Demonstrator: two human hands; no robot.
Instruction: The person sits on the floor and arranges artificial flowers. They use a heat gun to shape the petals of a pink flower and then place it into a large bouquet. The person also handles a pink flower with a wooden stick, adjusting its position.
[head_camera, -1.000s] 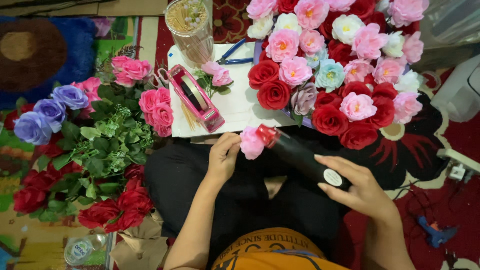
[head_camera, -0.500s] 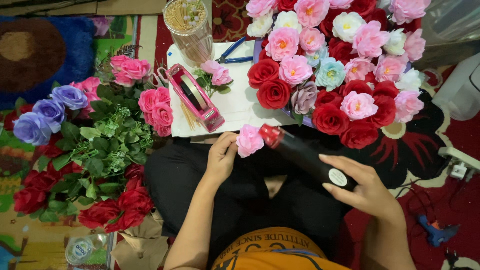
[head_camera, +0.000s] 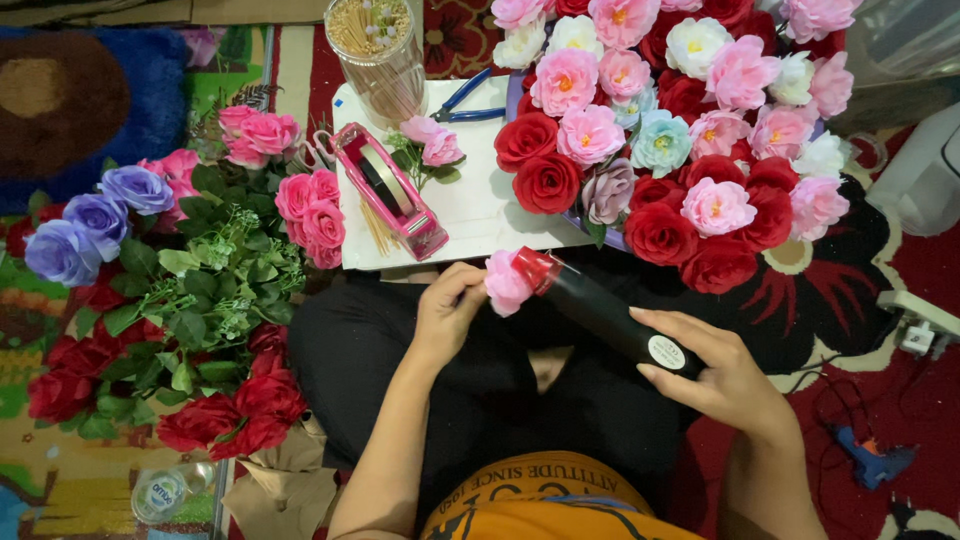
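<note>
Worth keeping the pink flower head (head_camera: 505, 283) steady against the red tip of the black glue gun (head_camera: 605, 313), just below the near edge of the white board (head_camera: 470, 205), with fingertips clear of the nozzle. Left hand (head_camera: 447, 312), below that same edge, closed in a pinch on the flower, thumb and fingers pressed together around its petals. Right hand (head_camera: 725, 372), further right and lower from the board, wrapped loosely round the gun's rear end, fingers curled under the barrel, thumb along its side. Pink tape dispenser (head_camera: 390, 190) lying on the board's left part.
</note>
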